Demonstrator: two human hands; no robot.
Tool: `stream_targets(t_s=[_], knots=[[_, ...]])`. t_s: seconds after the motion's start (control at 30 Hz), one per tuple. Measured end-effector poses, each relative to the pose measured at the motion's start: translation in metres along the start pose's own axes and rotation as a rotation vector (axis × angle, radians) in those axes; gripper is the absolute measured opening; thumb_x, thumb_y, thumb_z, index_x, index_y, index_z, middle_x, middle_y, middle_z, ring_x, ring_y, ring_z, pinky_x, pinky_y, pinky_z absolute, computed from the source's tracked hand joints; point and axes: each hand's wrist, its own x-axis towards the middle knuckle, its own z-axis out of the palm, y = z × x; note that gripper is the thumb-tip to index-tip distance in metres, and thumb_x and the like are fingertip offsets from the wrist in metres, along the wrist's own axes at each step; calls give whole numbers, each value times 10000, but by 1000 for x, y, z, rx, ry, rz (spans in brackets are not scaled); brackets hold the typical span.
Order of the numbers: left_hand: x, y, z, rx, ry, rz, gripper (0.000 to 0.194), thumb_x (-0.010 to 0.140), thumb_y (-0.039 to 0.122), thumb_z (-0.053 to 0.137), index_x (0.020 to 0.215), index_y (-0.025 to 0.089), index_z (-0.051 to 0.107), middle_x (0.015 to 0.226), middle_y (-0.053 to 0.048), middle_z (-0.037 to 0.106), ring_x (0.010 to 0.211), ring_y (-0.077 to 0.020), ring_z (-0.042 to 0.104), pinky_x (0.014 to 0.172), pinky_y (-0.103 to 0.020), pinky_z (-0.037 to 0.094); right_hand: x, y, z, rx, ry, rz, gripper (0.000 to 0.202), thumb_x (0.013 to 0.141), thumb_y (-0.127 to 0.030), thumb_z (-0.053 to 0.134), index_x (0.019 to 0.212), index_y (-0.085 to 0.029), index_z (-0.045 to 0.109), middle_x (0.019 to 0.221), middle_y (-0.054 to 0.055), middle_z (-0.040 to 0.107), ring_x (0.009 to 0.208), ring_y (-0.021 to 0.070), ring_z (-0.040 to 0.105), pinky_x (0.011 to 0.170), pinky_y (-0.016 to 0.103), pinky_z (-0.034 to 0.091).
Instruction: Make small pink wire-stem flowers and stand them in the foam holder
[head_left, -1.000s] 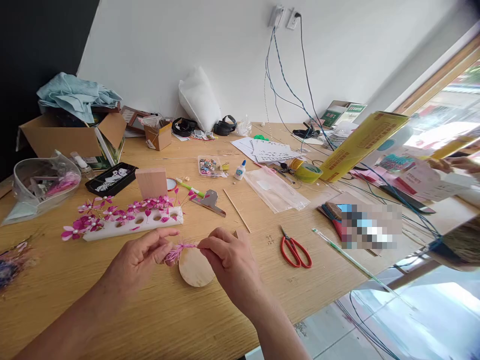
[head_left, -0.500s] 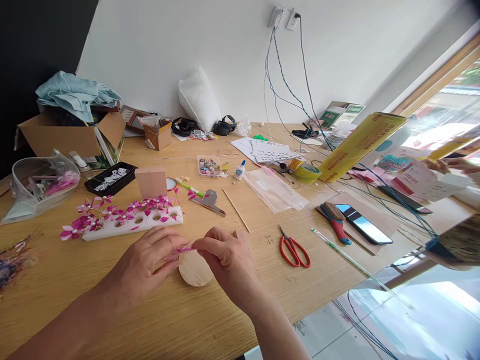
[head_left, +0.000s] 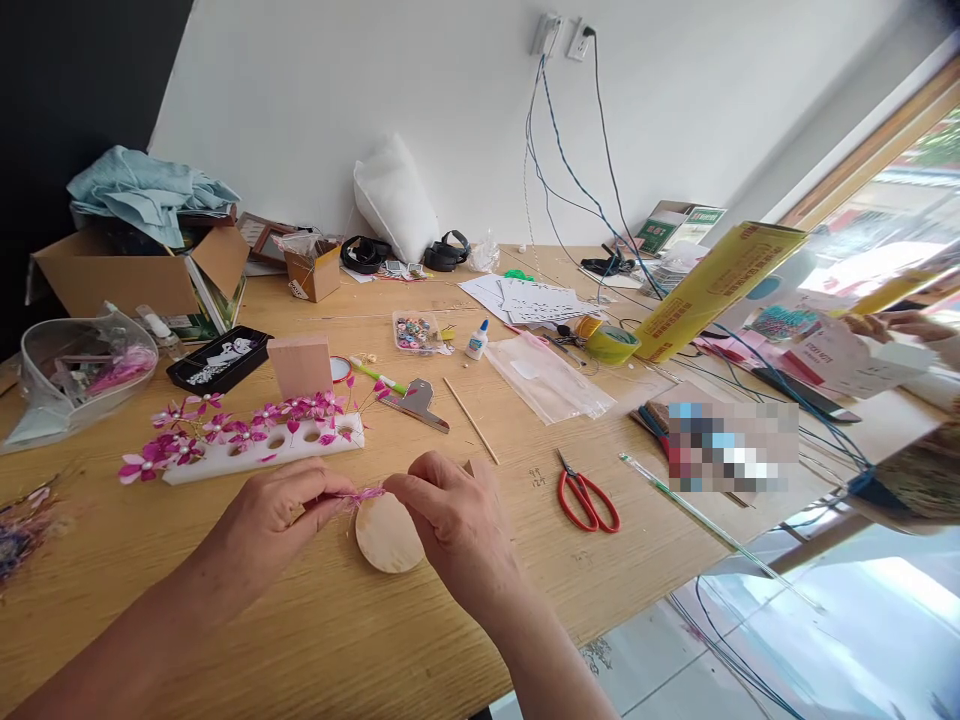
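Left hand (head_left: 289,508) slides back from right hand (head_left: 459,510), both pinching pink strands (head_left: 366,494), still frayed while nearby flowers (head_left: 245,435) look done.

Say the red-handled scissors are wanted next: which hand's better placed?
Right, probably: the right hand is nearer the red-handled scissors, whose handles face the person. The left hand is farther across. Both pinch the pink strands, so right would release first.

White wall (head_left: 450,80) is adjoined at left by a black surface (head_left: 75,80). Wood-grained table (head_left: 300,640) is placed against the wall. Pale tiled floor (head_left: 652,680) is lit by daylight admitted through a wood-framed window (head_left: 900,190), right.
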Motion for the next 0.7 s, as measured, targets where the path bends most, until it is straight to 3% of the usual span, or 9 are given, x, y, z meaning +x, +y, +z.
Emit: stream_targets(t_s=[0.1,0.23,0.37,0.47,0.53,0.7], knots=[[-1,0,-1,39,18,39,188,834,284,479,805,236,658,756,36,665,712,-120,621,644,-198,488,1,1,0,29,4,8,238,862,-109,444,881,-208,660,742,22,578,630,118,498,534,224,320],[-3,-5,-1,195,117,212,211,868,243,436,860,214,644,800,8,668,737,-128,626,656,-207,497,2,6,-4,318,-19,99,139,836,-136,520,862,-205,638,793,9,595,640,99,525,565,202,381],[-7,-13,-1,425,230,413,239,883,149,401,977,211,613,868,-16,647,804,-133,615,717,-230,489,3,9,-8,367,93,274,106,835,-177,509,853,-204,610,920,28,585,618,96,525,549,218,409],[-12,-18,-1,509,286,473,240,882,132,406,996,204,605,867,-21,626,802,-137,605,727,-238,483,3,5,-7,387,133,307,133,836,-194,503,932,-201,595,1070,55,557,624,89,546,562,229,425],[-15,-19,0,511,289,462,250,877,127,416,1025,213,598,878,-20,618,807,-140,599,737,-241,479,4,0,-5,440,68,288,167,827,-191,522,975,-196,599,1104,63,564,631,85,563,575,222,436],[-19,-20,3,448,295,422,323,862,96,431,1110,257,559,898,-12,612,818,-148,593,771,-254,470,10,-6,0,499,-120,330,111,802,-143,547,768,-175,647,687,-7,645,599,100,559,535,189,402]])
